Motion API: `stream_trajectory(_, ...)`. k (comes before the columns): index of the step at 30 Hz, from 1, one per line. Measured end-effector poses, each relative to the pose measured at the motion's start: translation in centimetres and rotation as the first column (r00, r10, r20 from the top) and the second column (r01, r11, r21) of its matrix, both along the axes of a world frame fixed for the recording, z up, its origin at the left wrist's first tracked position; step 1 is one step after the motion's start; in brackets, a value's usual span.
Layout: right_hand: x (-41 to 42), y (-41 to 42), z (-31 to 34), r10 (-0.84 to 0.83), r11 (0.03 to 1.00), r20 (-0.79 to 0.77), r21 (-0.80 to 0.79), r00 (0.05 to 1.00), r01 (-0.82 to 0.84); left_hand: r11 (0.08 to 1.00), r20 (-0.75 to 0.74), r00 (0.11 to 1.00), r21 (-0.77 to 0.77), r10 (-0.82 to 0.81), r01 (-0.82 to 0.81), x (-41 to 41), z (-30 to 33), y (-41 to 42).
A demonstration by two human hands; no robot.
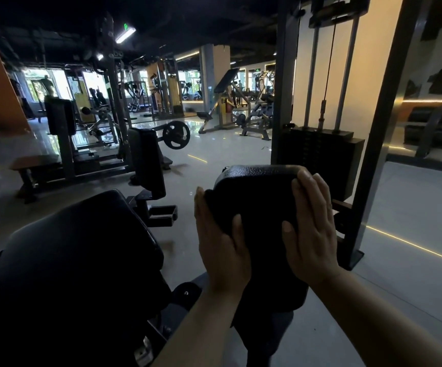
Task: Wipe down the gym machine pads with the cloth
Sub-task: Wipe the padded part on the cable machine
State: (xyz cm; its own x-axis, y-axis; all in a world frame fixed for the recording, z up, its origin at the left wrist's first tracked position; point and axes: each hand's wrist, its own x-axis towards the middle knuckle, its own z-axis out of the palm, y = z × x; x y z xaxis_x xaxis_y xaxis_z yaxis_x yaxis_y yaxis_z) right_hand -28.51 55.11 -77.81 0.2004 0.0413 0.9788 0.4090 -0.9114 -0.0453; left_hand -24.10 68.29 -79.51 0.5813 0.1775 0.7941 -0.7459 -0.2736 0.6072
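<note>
Cloth (216, 207) under left hand (221, 250) on pad (257, 186); right hand (312, 229) opposite.

Black padded machine pad (257, 192), pebbled vinyl surface, stands upright at centre right, its rounded top edge catching light. A dark cloth (216, 205) lies against the pad's left face, hard to distinguish from the vinyl. A second, larger black pad (77, 250) sits near left, smooth, tilted, its lower part lost in shadow.
</note>
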Motion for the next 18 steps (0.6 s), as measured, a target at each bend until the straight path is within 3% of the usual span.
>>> stream_trajectory(5,0.0,0.0,0.1,0.003,1.000,-0.016,0.007,1.000,-0.003,0.998,-0.083,0.995,-0.001,-0.063,0.063,-0.6,-5.3,0.4)
stream_trajectory(10,-0.4,0.1,0.2,0.022,1.000,-0.050,0.021,0.999,-0.021,0.960,-0.211,0.943,-0.169,-0.256,0.223,-2.3,-8.7,0.9)
stream_trajectory(14,-0.6,0.0,0.1,0.024,0.999,-0.068,0.025,0.997,-0.022,0.936,-0.188,0.938,-0.260,-0.292,0.239,-2.4,-5.9,0.7)
stream_trajectory(18,-0.6,0.1,0.2,0.011,1.000,-0.068,0.027,0.998,-0.009,0.961,-0.073,0.981,-0.223,-0.182,0.162,-1.3,0.4,0.6)
